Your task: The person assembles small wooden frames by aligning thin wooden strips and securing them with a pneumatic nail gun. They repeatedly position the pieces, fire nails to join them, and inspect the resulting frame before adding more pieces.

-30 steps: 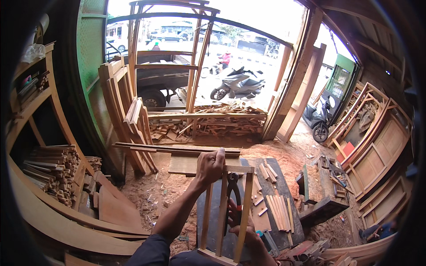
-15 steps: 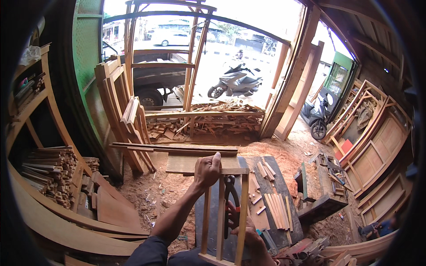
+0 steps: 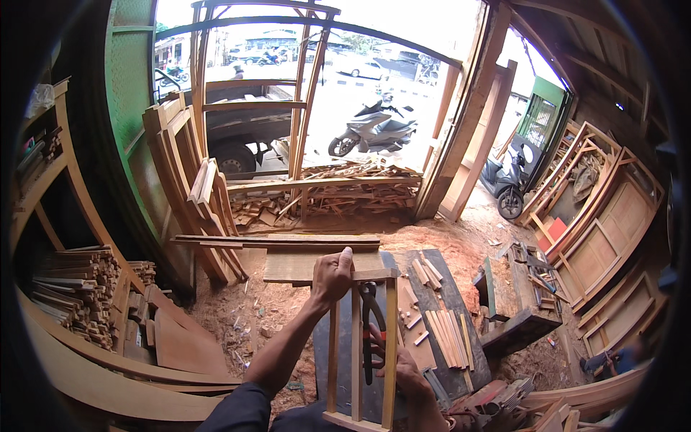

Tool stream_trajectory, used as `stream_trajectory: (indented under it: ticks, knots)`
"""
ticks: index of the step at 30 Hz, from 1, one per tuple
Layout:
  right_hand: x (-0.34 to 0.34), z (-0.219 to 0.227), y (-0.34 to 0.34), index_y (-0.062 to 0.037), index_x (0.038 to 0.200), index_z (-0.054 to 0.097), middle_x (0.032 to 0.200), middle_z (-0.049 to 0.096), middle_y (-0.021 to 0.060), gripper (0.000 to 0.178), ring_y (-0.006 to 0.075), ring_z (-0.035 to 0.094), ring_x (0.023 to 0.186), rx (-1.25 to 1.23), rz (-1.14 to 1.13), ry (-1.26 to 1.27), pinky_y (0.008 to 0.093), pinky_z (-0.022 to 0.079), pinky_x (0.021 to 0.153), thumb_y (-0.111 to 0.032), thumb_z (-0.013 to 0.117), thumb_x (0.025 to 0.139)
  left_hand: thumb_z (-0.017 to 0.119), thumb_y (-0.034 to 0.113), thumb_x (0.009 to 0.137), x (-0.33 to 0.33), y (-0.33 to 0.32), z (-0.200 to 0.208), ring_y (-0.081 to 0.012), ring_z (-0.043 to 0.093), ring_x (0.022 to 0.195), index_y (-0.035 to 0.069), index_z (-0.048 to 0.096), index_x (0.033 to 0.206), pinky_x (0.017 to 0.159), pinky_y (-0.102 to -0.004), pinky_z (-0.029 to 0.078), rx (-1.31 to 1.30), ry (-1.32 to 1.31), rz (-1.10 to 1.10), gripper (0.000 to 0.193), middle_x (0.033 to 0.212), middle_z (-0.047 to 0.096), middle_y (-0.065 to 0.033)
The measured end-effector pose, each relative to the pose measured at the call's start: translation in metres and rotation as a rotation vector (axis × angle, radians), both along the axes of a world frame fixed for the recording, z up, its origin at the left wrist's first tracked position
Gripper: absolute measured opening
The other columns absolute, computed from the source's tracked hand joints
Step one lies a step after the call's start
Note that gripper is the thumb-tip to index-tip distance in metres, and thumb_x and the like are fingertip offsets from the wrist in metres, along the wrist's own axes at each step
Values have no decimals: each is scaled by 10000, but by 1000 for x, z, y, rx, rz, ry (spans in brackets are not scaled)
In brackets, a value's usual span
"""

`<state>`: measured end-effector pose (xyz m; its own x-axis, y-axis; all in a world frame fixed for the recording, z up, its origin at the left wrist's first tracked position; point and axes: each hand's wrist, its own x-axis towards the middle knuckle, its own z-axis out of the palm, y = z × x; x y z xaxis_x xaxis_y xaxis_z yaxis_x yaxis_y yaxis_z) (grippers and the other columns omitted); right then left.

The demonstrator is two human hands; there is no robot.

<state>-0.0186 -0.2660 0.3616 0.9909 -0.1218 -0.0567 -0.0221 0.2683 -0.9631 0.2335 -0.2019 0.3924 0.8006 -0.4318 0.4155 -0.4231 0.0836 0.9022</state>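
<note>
A small wooden frame [image 3: 391,324] with upright slats stands tilted in front of me. My left hand [image 3: 334,276] is closed around its top rail, with the thumb pointing up. Inside the frame, between two slats, are pincers [image 3: 369,295] with a dark metal head near the top rail and black and red handles. My right hand [image 3: 407,371] is closed on the pincer handles from behind the right slat, which partly hides its fingers. Whether the jaws grip anything is too small to tell. A flat board [image 3: 291,266] lies just beyond my left hand.
A dark workbench [image 3: 439,277] beneath carries several short wood strips [image 3: 446,337]. Long narrow strips [image 3: 281,241] lie across its far side. To the right stands a wooden bench [image 3: 518,324] with tools. Stacked sticks [image 3: 79,281] fill the left; sawdust covers the floor [image 3: 410,237].
The whole view has shifted slightly to the left. Both hands keep their hold on the frame and pincers, almost unmoved. Outside, the vehicles on the road have changed place.
</note>
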Motion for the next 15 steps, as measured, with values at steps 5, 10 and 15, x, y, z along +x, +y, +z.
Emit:
stream_trajectory:
  ticks: [5,10,15]
  knots:
    - [2,10,2,-131,1586,262,1528,390,100,913,230,481,1309,-20,-32,52,422,497,1028,-78,711,793,483,350,1019,8,-6,-3,-163,417,456,3,537,571,480,-391,339,40,-19,0,569,474,457,-68]
    - [12,3,9,-94,1575,282,1558,362,99,942,249,458,1339,-1,-58,34,458,455,1063,-28,658,714,473,326,1018,13,-16,-9,-117,442,465,-1,589,580,457,-337,343,21,48,-113,559,480,485,-31]
    - [23,-16,24,-12,1556,272,1510,396,142,1082,330,502,1261,196,-251,15,541,478,1022,16,656,545,482,332,1013,16,-25,-18,-114,408,483,2,562,574,461,-346,311,63,36,-144,556,495,448,-23]
